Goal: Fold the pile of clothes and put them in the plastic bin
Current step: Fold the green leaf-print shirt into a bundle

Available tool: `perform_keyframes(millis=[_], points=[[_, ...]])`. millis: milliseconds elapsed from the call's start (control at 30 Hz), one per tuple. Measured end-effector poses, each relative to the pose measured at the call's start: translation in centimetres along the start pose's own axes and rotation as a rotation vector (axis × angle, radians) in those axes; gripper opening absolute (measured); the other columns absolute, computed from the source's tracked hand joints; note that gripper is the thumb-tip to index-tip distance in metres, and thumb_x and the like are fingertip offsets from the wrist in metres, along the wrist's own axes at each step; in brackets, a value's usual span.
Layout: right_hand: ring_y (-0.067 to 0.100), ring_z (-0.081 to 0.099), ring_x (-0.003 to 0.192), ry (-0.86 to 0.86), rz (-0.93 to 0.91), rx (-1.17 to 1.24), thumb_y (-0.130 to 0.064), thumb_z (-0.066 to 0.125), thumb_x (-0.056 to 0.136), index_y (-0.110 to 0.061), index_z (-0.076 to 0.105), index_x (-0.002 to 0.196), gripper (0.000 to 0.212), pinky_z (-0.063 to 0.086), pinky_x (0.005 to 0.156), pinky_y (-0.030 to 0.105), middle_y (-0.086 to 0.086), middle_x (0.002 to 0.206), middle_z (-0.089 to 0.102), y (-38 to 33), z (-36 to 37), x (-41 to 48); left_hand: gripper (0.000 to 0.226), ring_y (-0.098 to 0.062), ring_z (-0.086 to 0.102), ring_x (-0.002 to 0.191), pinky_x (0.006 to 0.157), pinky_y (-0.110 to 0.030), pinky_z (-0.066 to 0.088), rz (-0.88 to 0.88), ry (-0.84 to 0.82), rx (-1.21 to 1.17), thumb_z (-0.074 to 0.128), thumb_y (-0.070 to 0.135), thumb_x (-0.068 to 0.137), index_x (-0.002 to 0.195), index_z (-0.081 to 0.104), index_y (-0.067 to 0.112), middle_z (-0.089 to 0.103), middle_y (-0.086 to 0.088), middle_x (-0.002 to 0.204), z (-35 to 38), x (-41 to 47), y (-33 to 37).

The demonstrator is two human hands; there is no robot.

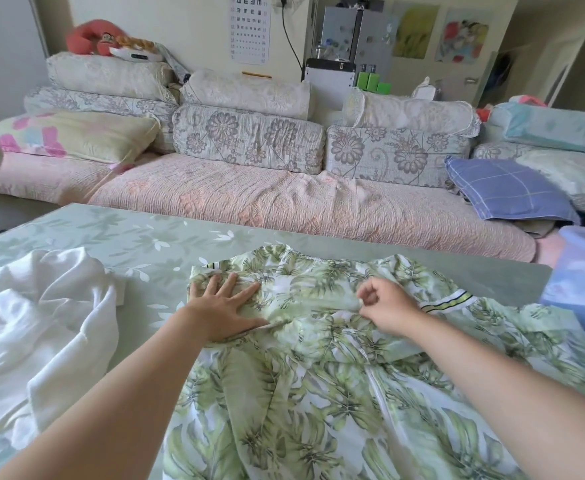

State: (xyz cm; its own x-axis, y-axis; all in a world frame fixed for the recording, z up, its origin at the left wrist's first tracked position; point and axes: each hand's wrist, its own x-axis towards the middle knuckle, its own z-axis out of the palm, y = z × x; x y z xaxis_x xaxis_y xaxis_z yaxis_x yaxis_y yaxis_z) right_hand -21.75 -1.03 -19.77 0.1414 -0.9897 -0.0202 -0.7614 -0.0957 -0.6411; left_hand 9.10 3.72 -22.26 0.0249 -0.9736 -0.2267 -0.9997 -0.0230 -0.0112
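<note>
- Head view: a thin white garment printed with green palm leaves (318, 358) lies spread on the table under a pale green floral tablecloth (111, 230), its far left sleeve already turned inward.
- Left hand (220, 306): fingers straight and spread, pressing flat on the turned-in sleeve.
- Right hand (384, 306): fingers curled, apparently pinching a ridge of the leaf-print cloth near its middle.
- A crumpled white cotton garment (34, 306) lies unfolded just beside it on the left.
- A translucent blue plastic bin (582, 282) shows partly at the right edge; its contents cannot be seen.
- Risk, by judgement: the cloth looks light and slippery, so lifting the flat hand early may let the fold spring open. Dragging the pinched ridge may bunch the layers beneath. The right side hangs near the table edge and could slide off.
</note>
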Motion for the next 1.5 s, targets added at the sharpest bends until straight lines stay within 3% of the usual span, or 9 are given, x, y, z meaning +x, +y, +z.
perform_keyframes(millis=[200, 333, 467, 667, 833, 1033, 1167, 1367, 1500], points=[[0.018, 0.042, 0.12, 0.326, -0.354, -0.438, -0.012, 0.054, 0.083, -0.026, 0.053, 0.119, 0.039, 0.032, 0.104, 0.034, -0.003, 0.125, 0.05, -2.1, 0.4, -0.9, 0.057, -0.023, 0.005, 0.151, 0.121, -0.051, 0.004, 0.1, 0.358, -0.182, 0.014, 0.054, 0.102, 0.153, 0.024, 0.032, 0.008, 0.001, 0.164, -1.8, 0.1, 4.0], [0.02, 0.013, 0.152, 0.031, -0.433, -0.461, -0.023, 0.034, 0.103, -0.028, 0.024, 0.156, 0.055, 0.011, 0.124, 0.044, -0.002, 0.165, 0.014, -4.4, 2.6, -0.3, 0.067, -0.023, -0.01, 0.15, 0.121, -0.056, 0.002, 0.212, 0.18, -0.101, 0.023, 0.066, 0.096, 0.155, 0.003, 0.04, -0.008, 0.006, 0.163, -0.8, 0.8, 6.9], [0.024, -0.007, 0.153, -0.335, -0.155, -0.581, -0.057, 0.019, 0.102, -0.036, -0.005, 0.158, 0.064, 0.0, 0.123, 0.054, -0.006, 0.165, -0.013, -2.3, 3.0, 0.5, 0.082, -0.026, -0.023, 0.147, 0.118, -0.059, -0.009, 0.209, 0.018, -0.012, 0.019, 0.086, 0.082, 0.148, -0.015, 0.052, -0.024, 0.007, 0.16, -0.1, 1.1, 6.3], [0.021, -0.021, 0.15, -0.271, -0.136, -0.642, -0.064, 0.011, 0.1, -0.041, -0.008, 0.156, 0.064, -0.01, 0.12, 0.056, -0.001, 0.163, -0.021, -1.1, 3.1, -0.6, 0.087, -0.027, -0.016, 0.149, 0.117, -0.062, -0.007, 0.162, -0.003, -0.006, 0.005, 0.093, 0.072, 0.149, -0.006, 0.055, -0.015, 0.003, 0.162, -0.6, 0.9, 5.0], [0.019, -0.019, 0.151, -0.197, -0.133, -0.613, -0.065, 0.008, 0.099, -0.036, -0.007, 0.157, 0.066, -0.009, 0.12, 0.058, -0.005, 0.163, -0.02, 0.1, 1.6, -1.3, 0.059, -0.021, 0.002, 0.151, 0.12, -0.049, 0.0, 0.207, 0.245, -0.173, 0.011, 0.058, 0.101, 0.155, 0.014, 0.036, 0.006, 0.003, 0.164, -2.5, 0.3, 8.4], [0.016, -0.018, 0.151, -0.239, -0.098, -0.681, -0.066, 0.004, 0.099, -0.031, -0.005, 0.158, 0.07, -0.015, 0.119, 0.057, -0.007, 0.162, -0.019, 2.4, -0.6, -3.5, 0.064, -0.027, -0.019, 0.148, 0.118, -0.057, -0.009, 0.261, -0.069, -0.064, 0.01, 0.064, 0.098, 0.154, -0.008, 0.04, -0.016, 0.003, 0.162, -2.2, 0.3, 13.3], [0.015, -0.014, 0.152, -0.146, -0.161, -0.604, -0.062, 0.008, 0.101, -0.033, 0.0, 0.158, 0.065, -0.011, 0.122, 0.051, -0.009, 0.163, -0.015, 2.8, -2.6, -4.9, 0.06, -0.03, 0.0, 0.15, 0.119, -0.059, 0.003, 0.253, 0.021, -0.063, 0.017, 0.056, 0.1, 0.155, 0.009, 0.035, 0.002, 0.001, 0.164, -4.0, 0.5, 14.7], [0.018, 0.015, 0.152, 0.075, -0.061, -0.487, -0.036, 0.029, 0.106, -0.029, 0.026, 0.156, 0.051, 0.015, 0.123, 0.045, -0.003, 0.166, 0.013, 6.4, -7.5, -7.7, 0.057, -0.026, 0.011, 0.15, 0.119, -0.05, 0.012, 0.368, 0.23, -0.142, 0.021, 0.046, 0.103, 0.155, 0.016, 0.026, 0.012, -0.002, 0.164, -5.1, 0.7, 21.1], [0.024, 0.046, 0.127, 0.246, 0.089, -0.577, -0.027, 0.049, 0.093, -0.028, 0.047, 0.139, 0.046, 0.038, 0.101, 0.037, 0.002, 0.141, 0.046, 9.6, -10.9, -9.4, 0.056, -0.024, 0.013, 0.149, 0.121, -0.05, 0.013, 0.522, 0.252, -0.147, 0.025, 0.048, 0.103, 0.155, 0.017, 0.029, 0.014, 0.001, 0.163, -4.8, 0.5, 26.1]])
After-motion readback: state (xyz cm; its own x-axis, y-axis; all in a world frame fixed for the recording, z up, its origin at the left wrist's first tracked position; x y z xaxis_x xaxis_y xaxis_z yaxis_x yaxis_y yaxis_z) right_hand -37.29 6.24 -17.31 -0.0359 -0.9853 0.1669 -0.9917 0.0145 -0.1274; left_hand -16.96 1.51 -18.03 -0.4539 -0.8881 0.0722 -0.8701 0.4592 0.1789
